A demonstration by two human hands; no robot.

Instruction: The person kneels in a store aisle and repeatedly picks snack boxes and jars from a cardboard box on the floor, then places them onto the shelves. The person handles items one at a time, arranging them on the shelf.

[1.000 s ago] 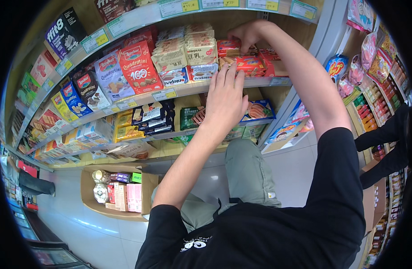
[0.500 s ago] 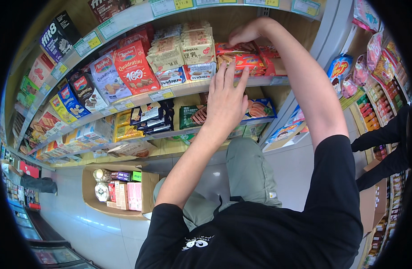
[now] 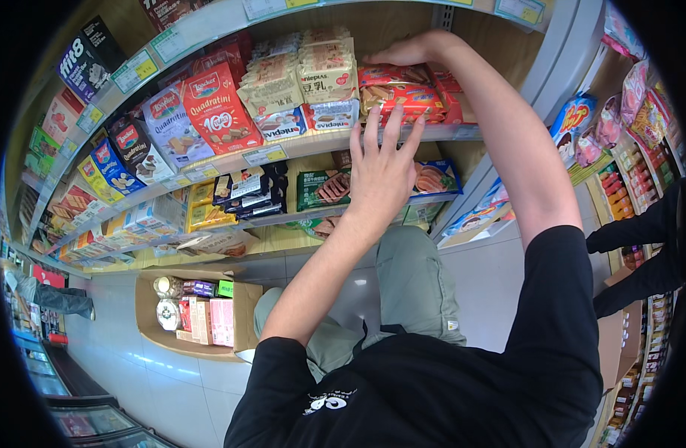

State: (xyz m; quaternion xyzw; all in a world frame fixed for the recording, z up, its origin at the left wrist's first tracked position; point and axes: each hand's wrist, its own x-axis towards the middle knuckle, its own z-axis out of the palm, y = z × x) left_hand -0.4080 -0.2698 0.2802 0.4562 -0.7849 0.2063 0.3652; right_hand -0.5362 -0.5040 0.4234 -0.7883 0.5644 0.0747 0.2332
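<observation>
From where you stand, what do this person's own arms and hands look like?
Short, plain black sleeves end near the elbows. Below them, the left hand and right hand wear no gloves. The fingers are bare, and no watch, ring or wires can be seen.

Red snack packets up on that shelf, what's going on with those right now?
A person in a black T-shirt has both bare hands at the red snack packets, which lie on the shelf beside stacks of cream-coloured packets. The right hand is held nearly flat at their upper edge; the left hand is in front, its fingers spread. Neither is closed around a packet. An open cardboard box of jars and boxed goods stands on the floor.
</observation>
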